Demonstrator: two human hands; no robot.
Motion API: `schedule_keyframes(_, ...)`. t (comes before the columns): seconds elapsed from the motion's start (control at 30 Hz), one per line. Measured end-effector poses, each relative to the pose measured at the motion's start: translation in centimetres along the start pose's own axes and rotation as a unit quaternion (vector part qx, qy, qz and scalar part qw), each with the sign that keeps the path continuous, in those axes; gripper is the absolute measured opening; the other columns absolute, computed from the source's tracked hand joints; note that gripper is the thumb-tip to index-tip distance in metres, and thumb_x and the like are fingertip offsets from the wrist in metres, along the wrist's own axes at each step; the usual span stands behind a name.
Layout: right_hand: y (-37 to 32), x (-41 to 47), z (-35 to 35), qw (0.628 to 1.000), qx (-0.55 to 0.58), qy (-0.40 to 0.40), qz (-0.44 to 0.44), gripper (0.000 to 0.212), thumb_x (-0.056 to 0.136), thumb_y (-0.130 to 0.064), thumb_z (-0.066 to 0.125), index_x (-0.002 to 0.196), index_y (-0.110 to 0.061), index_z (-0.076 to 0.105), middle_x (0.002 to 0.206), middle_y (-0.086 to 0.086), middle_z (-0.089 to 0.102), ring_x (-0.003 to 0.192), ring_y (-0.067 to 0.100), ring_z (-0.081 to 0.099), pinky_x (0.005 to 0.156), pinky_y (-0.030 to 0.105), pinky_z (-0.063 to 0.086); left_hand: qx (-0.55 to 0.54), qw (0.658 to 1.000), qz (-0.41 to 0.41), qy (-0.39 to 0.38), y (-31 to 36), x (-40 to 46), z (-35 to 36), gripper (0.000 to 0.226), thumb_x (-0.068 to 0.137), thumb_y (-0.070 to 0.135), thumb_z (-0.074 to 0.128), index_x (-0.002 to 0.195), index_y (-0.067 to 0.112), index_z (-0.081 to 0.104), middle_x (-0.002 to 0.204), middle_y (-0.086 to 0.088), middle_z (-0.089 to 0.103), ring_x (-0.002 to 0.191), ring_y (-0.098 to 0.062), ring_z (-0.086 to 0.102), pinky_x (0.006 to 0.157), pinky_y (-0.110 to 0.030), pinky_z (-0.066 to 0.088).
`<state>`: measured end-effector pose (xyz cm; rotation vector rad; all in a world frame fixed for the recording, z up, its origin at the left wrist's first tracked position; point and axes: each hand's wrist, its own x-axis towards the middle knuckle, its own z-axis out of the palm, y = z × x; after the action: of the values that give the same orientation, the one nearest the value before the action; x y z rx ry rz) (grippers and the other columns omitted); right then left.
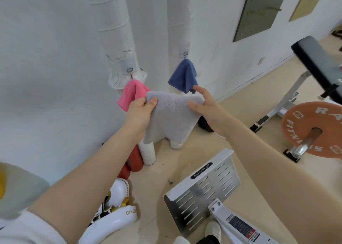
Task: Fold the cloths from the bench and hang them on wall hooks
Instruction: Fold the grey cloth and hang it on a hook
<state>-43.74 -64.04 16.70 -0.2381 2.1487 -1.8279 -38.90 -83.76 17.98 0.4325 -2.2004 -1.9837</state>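
Left hand [140, 112] pinches soft grey cloth [171, 117]; right hand [207, 104] open against it.

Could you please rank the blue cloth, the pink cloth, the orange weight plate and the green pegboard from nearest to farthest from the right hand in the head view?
From the right hand:
1. Blue cloth, hanging just above the fingertips.
2. Pink cloth, to the left, past the grey cloth.
3. Orange weight plate, to the right on the bar.
4. Green pegboard, high on the wall.

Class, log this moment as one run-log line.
stage: folding | left hand: grips grey cloth | right hand: open on its edge | hung: pink cloth, blue cloth
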Motion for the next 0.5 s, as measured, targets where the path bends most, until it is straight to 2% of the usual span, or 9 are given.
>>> schedule_keyframes(0.03,0.0,-0.1,-0.3,0.999,-0.028,-0.022,0.008,0.068,0.074,-0.024,0.068,0.132,-0.039,0.034,0.123,0.004,0.045,0.107,0.02,0.047,0.098,0.029,0.039,-0.014,1.0,-0.011,-0.01,0.1,0.1,-0.1,0.025,0.092,0.023,0.054,0.106,0.006,0.065,0.103,-0.012,0.069,0.093,-0.023,0.063,0.088,-0.04,0.05)
schedule_keyframes(0.07,0.0,-0.3,-0.5,0.998,-0.061,-0.025,0.012,0.077,0.075,-0.014,0.067,0.137,-0.034,0.027,0.111,0.007,0.046,0.095,0.02,0.049,0.09,0.026,0.041,-0.024,0.999,-0.019,-0.025,0.1,0.3,-0.4,0.025,0.09,0.022,0.056,0.108,0.006,0.065,0.106,-0.012,0.069,0.097,-0.025,0.064,0.091,-0.041,0.051)
schedule_keyframes(0.13,-0.4,-0.5,-0.8,0.992,-0.127,0.011,0.012,0.073,0.079,0.0,0.061,0.139,-0.025,0.027,0.086,0.01,0.046,0.071,0.017,0.046,0.068,0.019,0.041,-0.03,0.997,-0.024,-0.065,-0.1,0.4,-0.8,0.033,0.085,0.016,0.063,0.116,0.005,0.06,0.111,-0.013,0.068,0.104,-0.028,0.064,0.095,-0.044,0.05)
schedule_keyframes(0.2,-0.9,-0.7,-1.0,0.99,-0.136,0.046,-0.001,0.059,0.08,0.002,0.06,0.129,-0.024,0.04,0.076,0.011,0.049,0.062,0.014,0.046,0.055,0.012,0.04,-0.005,0.997,-0.024,-0.07,-0.3,0.4,-1.2,0.048,0.082,0.013,0.067,0.127,0.007,0.05,0.117,-0.012,0.065,0.106,-0.026,0.063,0.096,-0.041,0.05)
schedule_keyframes(0.23,-1.2,-0.7,-1.1,0.991,-0.122,0.052,-0.008,0.05,0.08,0.002,0.061,0.122,-0.024,0.048,0.075,0.01,0.053,0.063,0.014,0.05,0.057,0.012,0.043,0.024,0.998,-0.012,-0.059,-0.3,0.4,-1.4,0.056,0.082,0.015,0.068,0.133,0.01,0.044,0.12,-0.01,0.063,0.106,-0.023,0.063,0.095,-0.037,0.05)
schedule_keyframes(0.3,-1.7,-0.7,-1.2,0.993,-0.098,0.059,-0.018,0.035,0.081,0.0,0.064,0.112,-0.016,0.06,0.081,0.009,0.059,0.075,0.017,0.058,0.075,0.023,0.052,0.089,0.994,0.032,-0.046,-0.1,0.3,-1.6,0.061,0.084,0.019,0.066,0.138,0.017,0.038,0.122,-0.001,0.059,0.103,-0.014,0.06,0.087,-0.022,0.05)
schedule_keyframes(0.37,-2.0,-0.8,-1.2,0.992,-0.107,0.066,-0.015,0.032,0.081,-0.003,0.066,0.111,-0.013,0.065,0.089,0.008,0.063,0.087,0.017,0.06,0.091,0.03,0.048,0.129,0.988,0.066,-0.049,0.4,0.2,-1.8,0.044,0.087,0.016,0.062,0.13,0.013,0.051,0.117,0.0,0.06,0.091,-0.006,0.058,0.07,-0.005,0.046)
schedule_keyframes(0.43,-2.6,-0.9,-1.2,0.988,-0.136,0.076,-0.013,0.035,0.079,-0.006,0.069,0.113,-0.015,0.066,0.095,0.006,0.066,0.095,0.016,0.061,0.097,0.029,0.044,0.153,0.984,0.077,-0.055,0.9,0.2,-2.2,0.03,0.088,0.015,0.06,0.118,0.008,0.061,0.109,-0.004,0.064,0.083,-0.006,0.058,0.06,-0.001,0.044)
schedule_keyframes(0.5,-3.4,-1.2,-1.2,0.972,-0.219,0.082,-0.026,0.035,0.077,-0.01,0.071,0.111,-0.016,0.067,0.095,0.006,0.068,0.098,0.019,0.062,0.095,0.03,0.046,0.195,0.974,0.086,-0.072,1.3,0.2,-2.7,0.026,0.088,0.018,0.06,0.111,0.008,0.065,0.104,-0.006,0.066,0.085,-0.013,0.06,0.067,-0.009,0.047)
